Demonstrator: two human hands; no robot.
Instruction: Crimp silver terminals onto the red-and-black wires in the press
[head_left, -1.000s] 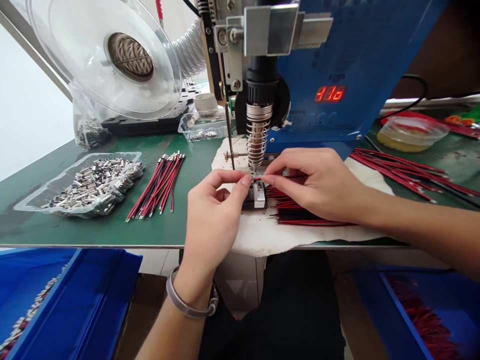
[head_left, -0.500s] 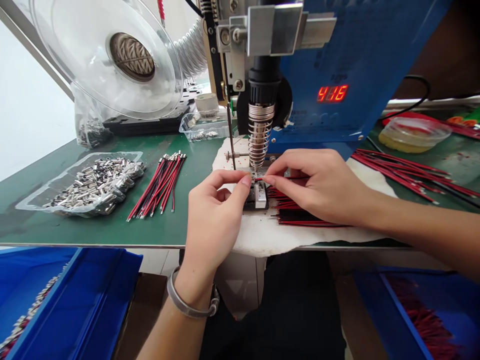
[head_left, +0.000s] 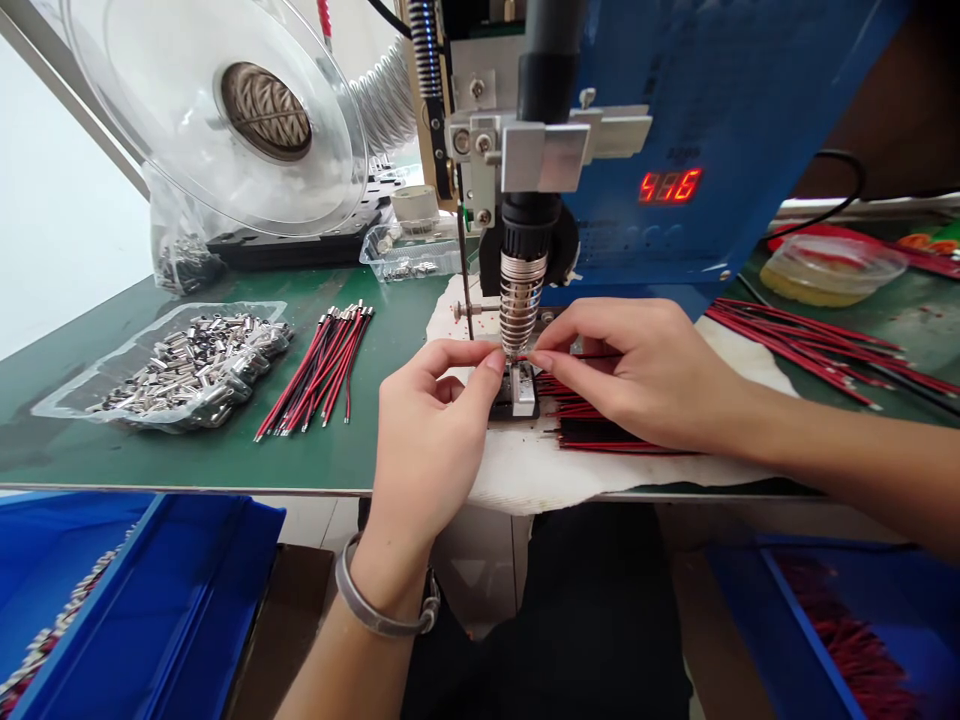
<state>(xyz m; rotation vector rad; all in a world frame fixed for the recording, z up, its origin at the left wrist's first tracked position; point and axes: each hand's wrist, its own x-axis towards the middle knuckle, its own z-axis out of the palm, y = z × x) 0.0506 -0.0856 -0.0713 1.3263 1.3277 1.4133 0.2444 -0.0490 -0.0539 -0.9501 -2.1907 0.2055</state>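
Observation:
My left hand (head_left: 442,430) is closed in a pinch at the small metal jig (head_left: 523,390). What lies between its fingertips is too small and hidden to make out. From the other side my right hand (head_left: 637,370) pinches a thin red wire (head_left: 526,358) whose end reaches to the jig. The spring-wrapped tip of the soldering head (head_left: 521,300) is down between both sets of fingertips. Beneath my right hand lies a bundle of red and black wires (head_left: 600,435) on a white cloth (head_left: 517,480).
On the left are a clear tray of metal connectors (head_left: 195,370) and wires with connectors attached (head_left: 319,365). The blue machine body (head_left: 637,240) stands behind, a transparent fume hood (head_left: 172,150) at back left. More wires (head_left: 810,345) lie right. Blue bins (head_left: 187,600) sit below the table edge.
The soldering head has come down, its spring pressed shorter and its tip now at the jig. Both hands hold nearly the same place.

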